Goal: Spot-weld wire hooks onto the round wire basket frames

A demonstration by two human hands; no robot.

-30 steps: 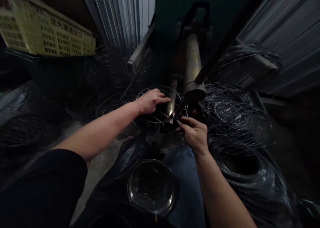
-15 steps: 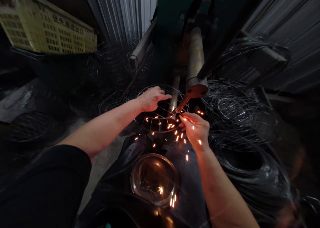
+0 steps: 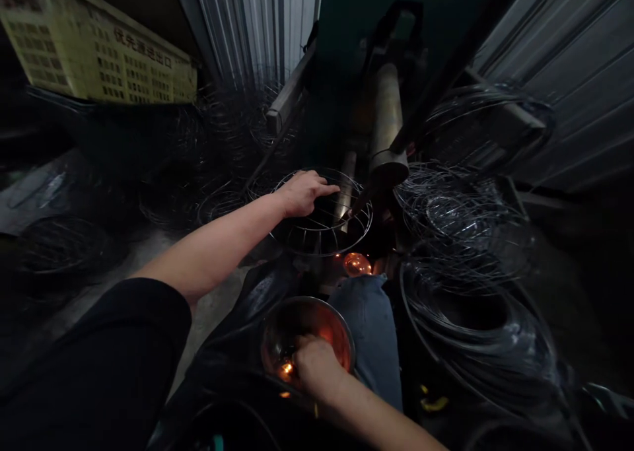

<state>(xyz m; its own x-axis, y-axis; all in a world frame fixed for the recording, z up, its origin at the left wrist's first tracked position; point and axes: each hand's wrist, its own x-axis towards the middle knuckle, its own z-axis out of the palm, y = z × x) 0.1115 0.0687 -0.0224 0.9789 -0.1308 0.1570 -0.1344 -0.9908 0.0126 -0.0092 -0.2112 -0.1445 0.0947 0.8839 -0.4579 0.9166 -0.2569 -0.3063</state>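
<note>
My left hand (image 3: 303, 192) lies curled over the far left rim of a round wire cage (image 3: 324, 230), gripping its wires. The cage sits under the tip of a welding machine's brass electrode arm (image 3: 387, 131). My right hand (image 3: 316, 366) is down in a shiny metal bowl (image 3: 341, 332) on my lap, fingers bunched among small pieces that I cannot make out. An orange glow lights the bowl and a spot below the cage.
Coils of dark wire (image 3: 475, 325) pile up at the right, and more wire rings (image 3: 218, 203) lie at the left. A yellow printed sign (image 3: 99, 55) hangs at the upper left. Corrugated metal walls (image 3: 257, 22) stand behind. My jeans knee (image 3: 369, 319) is below the cage.
My right hand has left the cage by the electrode tip and dropped into the bowl on my lap. The flying sparks have died to a glow. My left hand stays on the cage.
</note>
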